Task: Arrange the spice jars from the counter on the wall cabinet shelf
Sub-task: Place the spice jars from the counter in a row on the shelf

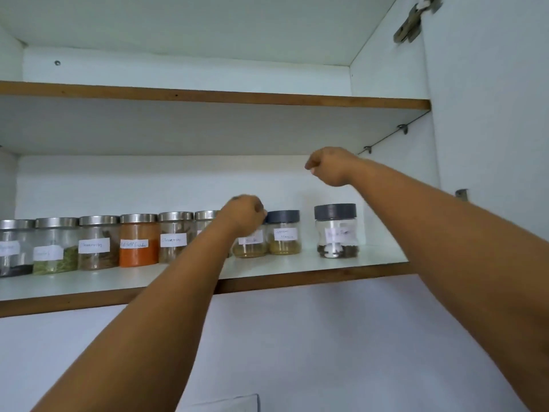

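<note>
A row of labelled spice jars stands on the lower cabinet shelf (383,254). Several have steel lids, among them an orange-filled jar (138,243). My left hand (244,214) curls over the top of a jar of yellow-brown spice (250,248), and it hides that jar's lid. Just to the right stands a grey-lidded jar (283,233) with similar contents. Further right, apart from the row, is another grey-lidded jar (336,230) holding dark spice. My right hand (329,167) hovers above the gap between those two jars, fingers curled, holding nothing.
The upper shelf (267,99) hangs close above my right hand. The cabinet's right wall (395,179) sits just past the last jar, with the open door and its hinge (411,23) beyond. Bare shelf lies in front of the jars.
</note>
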